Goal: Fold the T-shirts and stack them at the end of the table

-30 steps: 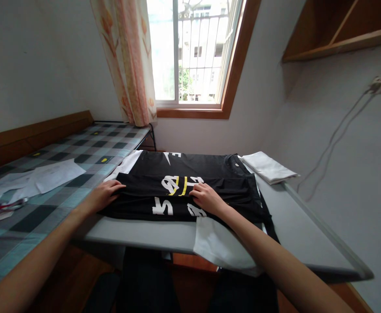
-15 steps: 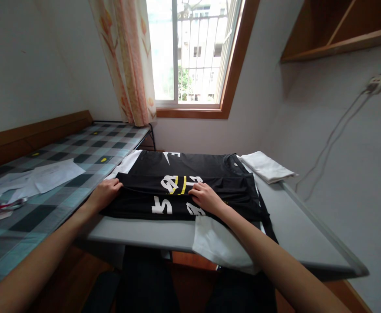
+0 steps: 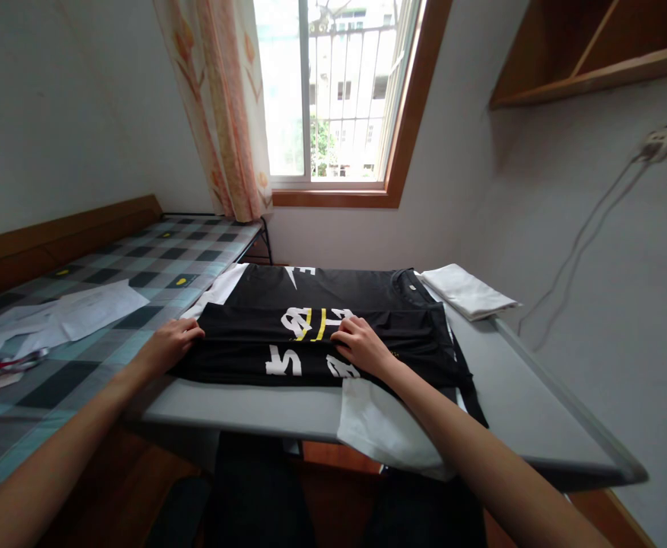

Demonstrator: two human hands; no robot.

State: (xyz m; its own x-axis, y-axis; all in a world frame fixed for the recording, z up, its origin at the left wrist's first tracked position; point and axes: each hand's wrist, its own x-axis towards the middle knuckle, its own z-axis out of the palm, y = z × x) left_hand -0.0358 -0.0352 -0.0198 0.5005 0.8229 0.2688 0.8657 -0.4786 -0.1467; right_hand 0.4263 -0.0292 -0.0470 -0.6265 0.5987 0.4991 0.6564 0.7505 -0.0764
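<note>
From my seat at the far end of the feed, I have the black shirt (image 3: 239, 323) spread across the grey table (image 3: 242, 399) straight ahead, a layer folded over its near half, white lettering and two yellow stripes showing. My left hand (image 3: 172, 344) is at the shirt's left edge, fingers curled close together with the tips against the fabric; I can't tell whether they pinch it. My right hand (image 3: 363, 346) rests on the middle of the folded part, just right of the yellow stripes, fingers bent and tips down on the cloth, and I can't tell whether they grip any of it. A white garment (image 3: 387, 430) shows from under the shirt and droops over the table's near edge below my right forearm. A folded white cloth (image 3: 467, 291) lies by the far right corner, near the shirt's collar. On my left, papers (image 3: 102, 304) lie on a checked mattress (image 3: 42, 415).
</note>
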